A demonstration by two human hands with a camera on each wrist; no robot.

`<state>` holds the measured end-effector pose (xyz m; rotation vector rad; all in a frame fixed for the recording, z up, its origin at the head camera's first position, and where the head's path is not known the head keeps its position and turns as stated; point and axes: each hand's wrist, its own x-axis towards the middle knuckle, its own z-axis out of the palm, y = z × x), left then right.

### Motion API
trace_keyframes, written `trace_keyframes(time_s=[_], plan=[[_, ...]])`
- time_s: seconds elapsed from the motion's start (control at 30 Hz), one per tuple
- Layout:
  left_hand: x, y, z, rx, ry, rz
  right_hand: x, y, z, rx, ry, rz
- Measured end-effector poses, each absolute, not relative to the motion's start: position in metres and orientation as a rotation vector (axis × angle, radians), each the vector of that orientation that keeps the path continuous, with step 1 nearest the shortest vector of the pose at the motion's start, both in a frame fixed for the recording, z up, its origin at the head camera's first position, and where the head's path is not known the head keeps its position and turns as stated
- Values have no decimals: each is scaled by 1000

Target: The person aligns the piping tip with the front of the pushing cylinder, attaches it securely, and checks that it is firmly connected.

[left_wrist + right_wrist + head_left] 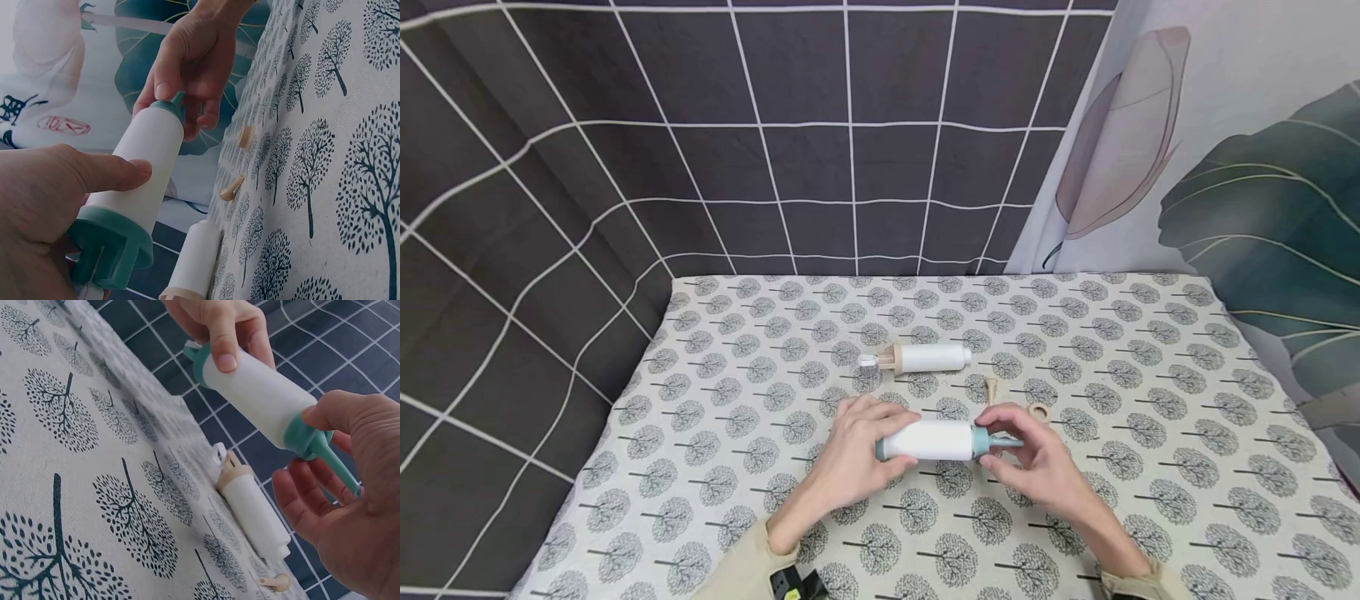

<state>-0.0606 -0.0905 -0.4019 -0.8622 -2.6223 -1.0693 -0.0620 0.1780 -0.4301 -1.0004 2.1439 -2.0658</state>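
A white icing syringe [936,440] with teal ends lies level across both hands, just above the cloth. My left hand [857,446] grips its barrel near the handle end, the thumb along the white side. In the left wrist view, the teal handle end [112,234] shows open slots. A slim teal nozzle [334,464] points right from the other end. My right hand [1037,462] holds the teal collar [300,435] with thumb and fingertips, the nozzle passing over its palm. Some of the left fingers are hidden behind the barrel.
A second white syringe [932,357] with a beige end lies farther back on the tree-print cloth [730,450]. Between it and my right hand are a small beige nozzle [991,388] and a beige ring [1040,412]. A dark checked curtain [797,158] hangs behind.
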Motion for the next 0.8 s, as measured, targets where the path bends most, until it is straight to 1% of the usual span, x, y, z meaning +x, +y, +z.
trace_keyframes(time_s=[0.2,0.53,0.8], plan=[[-60,-91,-401,-859,-2634,-1063,-62,177,-431,-1038,2146,-2094],[-59,-89,-399,-866,-2636,-1065,-59,178,-431,-861,2303,-2001],[-58,-88,-398,-862,-2640,-1070,-59,177,-432,-812,2308,-2005]])
